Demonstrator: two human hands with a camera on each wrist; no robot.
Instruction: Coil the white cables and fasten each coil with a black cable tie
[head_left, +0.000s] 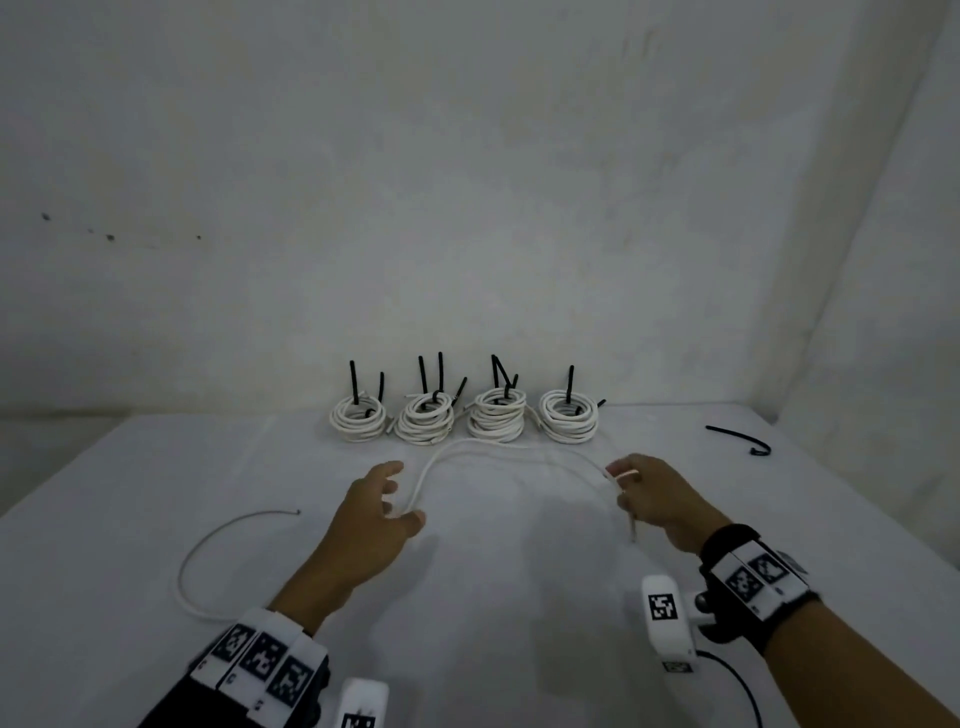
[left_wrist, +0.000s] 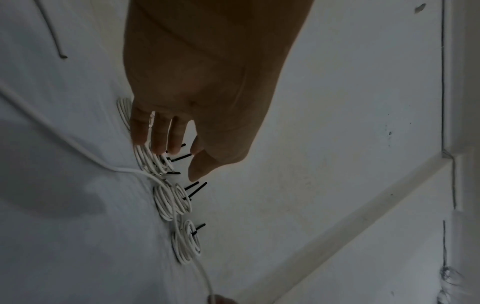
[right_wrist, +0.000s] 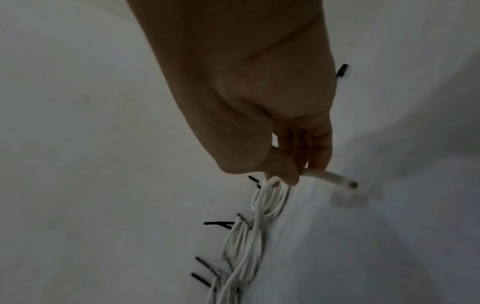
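- Head view: loose white cable (head_left: 498, 446) arcs across the frame's centre on the desk (head_left: 519, 571), below four tied coils (head_left: 462, 418).
- Right hand (head_left: 657, 499) pinches one cable end; left hand (head_left: 382, 506) fingers (head_left: 392, 470) relaxed, cable running through them.
- Judgement: light, springy, smooth; grip near the end, guide the slack.
- Spare black cable tie (head_left: 740, 439) at frame right.

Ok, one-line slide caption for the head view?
Both hands raise a loose white cable before four tied white coils.

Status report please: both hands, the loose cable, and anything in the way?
Right hand pinches loose white cable near its end. Left hand open, fingers beside cable. Four tied coils behind; spare black cable tie right. Nothing blocking.
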